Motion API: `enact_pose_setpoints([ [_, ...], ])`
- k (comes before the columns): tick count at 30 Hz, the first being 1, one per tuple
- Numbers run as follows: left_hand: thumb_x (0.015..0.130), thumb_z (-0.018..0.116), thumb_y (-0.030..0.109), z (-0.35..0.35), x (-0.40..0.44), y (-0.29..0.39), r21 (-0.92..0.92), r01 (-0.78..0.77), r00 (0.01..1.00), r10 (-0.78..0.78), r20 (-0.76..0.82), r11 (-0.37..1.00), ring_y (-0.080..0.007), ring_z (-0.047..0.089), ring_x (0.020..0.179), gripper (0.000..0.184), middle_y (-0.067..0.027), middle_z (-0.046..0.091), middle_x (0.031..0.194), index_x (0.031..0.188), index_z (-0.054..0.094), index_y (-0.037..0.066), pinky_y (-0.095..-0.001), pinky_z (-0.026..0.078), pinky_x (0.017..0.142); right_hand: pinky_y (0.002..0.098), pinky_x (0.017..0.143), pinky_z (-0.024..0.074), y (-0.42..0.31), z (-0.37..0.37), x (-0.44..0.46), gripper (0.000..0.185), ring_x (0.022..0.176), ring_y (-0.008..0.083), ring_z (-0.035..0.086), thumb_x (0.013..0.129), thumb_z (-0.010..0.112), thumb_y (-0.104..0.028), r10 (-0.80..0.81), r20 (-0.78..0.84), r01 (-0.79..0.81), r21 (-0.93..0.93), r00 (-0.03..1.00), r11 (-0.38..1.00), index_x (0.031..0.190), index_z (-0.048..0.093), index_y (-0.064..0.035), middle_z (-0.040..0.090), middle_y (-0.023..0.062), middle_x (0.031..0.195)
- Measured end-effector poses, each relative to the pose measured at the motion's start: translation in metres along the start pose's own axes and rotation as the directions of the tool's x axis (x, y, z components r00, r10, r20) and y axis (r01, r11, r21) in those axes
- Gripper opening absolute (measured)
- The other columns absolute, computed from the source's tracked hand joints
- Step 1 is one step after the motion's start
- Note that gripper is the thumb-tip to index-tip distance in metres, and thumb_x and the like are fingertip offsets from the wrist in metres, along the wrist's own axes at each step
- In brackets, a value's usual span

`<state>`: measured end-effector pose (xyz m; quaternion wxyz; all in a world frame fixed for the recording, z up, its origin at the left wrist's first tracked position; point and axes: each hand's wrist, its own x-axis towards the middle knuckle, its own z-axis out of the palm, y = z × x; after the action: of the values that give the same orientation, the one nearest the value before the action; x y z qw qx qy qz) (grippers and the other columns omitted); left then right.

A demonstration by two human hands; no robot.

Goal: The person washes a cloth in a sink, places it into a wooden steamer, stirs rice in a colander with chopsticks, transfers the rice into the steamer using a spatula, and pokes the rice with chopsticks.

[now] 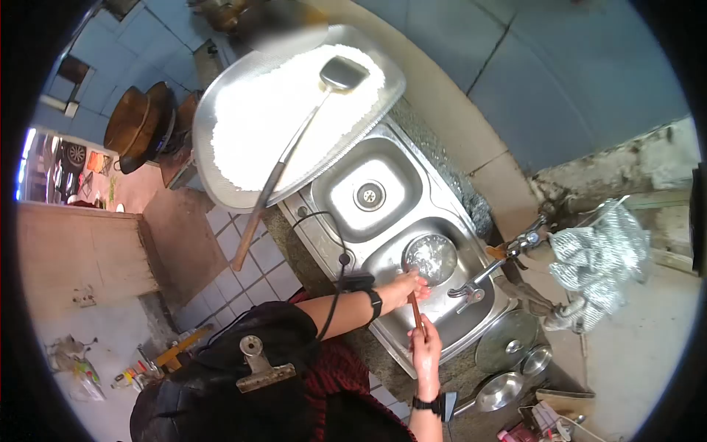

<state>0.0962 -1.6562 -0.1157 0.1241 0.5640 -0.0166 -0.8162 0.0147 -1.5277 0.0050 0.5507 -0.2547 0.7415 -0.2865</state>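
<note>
Both of my hands are over the right-hand basin (pixel 475 317) of a steel double sink. My right hand (pixel 425 342) is wrapped round the reddish-brown handle (pixel 417 312) of a long utensil. Closer to its far end, my left hand (pixel 403 287) closes round the same handle. Just beyond the left fingers lies a round, shiny metal piece (pixel 432 259) with whitish, wet-looking contents or glare. It looks like the utensil's head, but the join is hidden by my hand. A faucet (pixel 471 289) reaches over the basin beside it.
A large perforated metal tray (pixel 394 77) of white grains sits at the upper left, with a wok turner (pixel 276 177) lying across it. The left basin (pixel 340 188) shows its drain. A striped cloth (pixel 600 254) hangs at right, above a glass lid (pixel 501 342) and a small pan (pixel 501 392).
</note>
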Motion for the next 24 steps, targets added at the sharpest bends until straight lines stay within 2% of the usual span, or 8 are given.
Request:
enact_pose_setpoints([
  [3,0.1,0.031,0.046,-0.011,-0.039,0.0,-0.036,0.094,0.987,-0.088,0.136,0.995,-0.023,0.067,0.078,0.05,-0.011,0.065,0.083,0.1,0.057,0.004,-0.0328,0.054,0.064,0.0202,0.055,0.0413,-0.039,0.006,-0.051,0.019,0.065,0.0069,0.051,0.093,0.052,-0.012,-0.273,-0.09,0.287,0.302,0.958,0.909,0.106,0.058,0.0014,0.057,0.0035,0.078],
  [7,0.098,0.035,0.049,-0.012,-0.127,0.008,0.15,0.058,0.96,-0.096,0.264,0.987,-0.0242,0.065,0.086,0.054,-0.012,0.065,0.083,0.106,0.056,0.001,-0.0354,0.054,0.074,0.025,0.062,0.0473,-0.035,-0.002,-0.045,0.019,0.069,0.011,0.055,0.094,0.051,-0.016,-0.665,-0.001,0.655,-0.174,0.747,0.736,0.101,0.059,0.0002,0.059,0.0068,0.086],
  [10,0.09,0.049,0.053,-0.025,-0.171,0.026,0.936,-0.279,0.941,0.255,0.223,0.212,-0.0326,0.06,0.092,0.058,-0.0174,0.065,0.096,0.1,0.066,-0.002,-0.0423,0.048,0.074,0.0302,0.065,0.0522,-0.061,0.002,-0.051,0.02,0.076,0.0163,0.059,0.096,0.047,-0.017,-0.511,-0.025,0.511,0.082,0.859,0.856,0.097,0.059,-0.0011,0.059,0.0078,0.086],
  [13,0.085,0.057,0.043,-0.044,-0.265,0.063,0.844,-0.309,0.646,0.555,0.524,-0.438,-0.033,0.057,0.093,0.044,-0.0183,0.062,0.098,0.086,0.069,0.001,-0.0424,0.045,0.077,0.0295,0.065,0.0527,-0.08,-0.001,-0.064,0.019,0.083,0.0176,0.059,0.096,0.048,-0.016,-0.218,0.175,0.127,0.421,0.96,0.898,0.097,0.059,-0.0009,0.057,0.0093,0.097],
  [14,0.081,0.06,0.038,-0.051,-0.277,0.076,0.836,-0.293,0.525,0.653,0.546,-0.464,-0.0318,0.055,0.095,0.037,-0.0171,0.06,0.097,0.083,0.069,0.002,-0.0428,0.043,0.078,0.0295,0.065,0.0527,-0.072,0.001,-0.061,0.019,0.083,0.0176,0.059,0.096,0.048,-0.016,-0.218,0.172,0.131,0.413,0.961,0.901,0.097,0.059,-0.0009,0.057,0.0093,0.097],
  [16,0.079,0.065,0.029,-0.067,-0.302,0.108,0.846,-0.251,0.349,0.771,0.533,-0.471,-0.0301,0.049,0.097,0.027,-0.0149,0.057,0.096,0.086,0.068,0.003,-0.0429,0.039,0.085,0.0271,0.064,0.0511,-0.053,0.003,-0.042,0.017,0.083,0.0154,0.059,0.095,0.051,-0.014,-0.702,0.194,0.675,-0.531,0.685,0.512,0.099,0.06,-0.0007,0.056,0.0083,0.098],
  [20,0.072,0.072,0.022,-0.125,-0.319,0.166,0.869,-0.137,0.028,0.875,0.483,-0.476,-0.0308,0.045,0.1,0.031,-0.0138,0.051,0.1,0.093,0.062,0.002,-0.043,0.035,0.089,0.0242,0.061,0.049,-0.1,0.026,-0.04,0.018,0.071,0.0116,0.058,0.095,0.054,-0.014,-0.662,0.174,0.673,-0.362,0.729,0.645,0.103,0.061,-0.0006,0.058,0.0062,0.091],
  [24,0.06,0.078,0.021,-0.18,-0.318,0.187,0.893,-0.155,0.062,0.898,0.436,-0.423,-0.0308,0.046,0.098,0.046,-0.0145,0.049,0.097,0.094,0.055,0.001,-0.0428,0.035,0.089,0.0238,0.054,0.0472,-0.179,0.06,-0.06,0.031,0.059,0.0111,0.057,0.097,0.05,-0.025,-0.488,-0.135,0.494,0.014,0.863,0.869,0.09,0.064,0.0015,0.061,0.0058,0.07],
])
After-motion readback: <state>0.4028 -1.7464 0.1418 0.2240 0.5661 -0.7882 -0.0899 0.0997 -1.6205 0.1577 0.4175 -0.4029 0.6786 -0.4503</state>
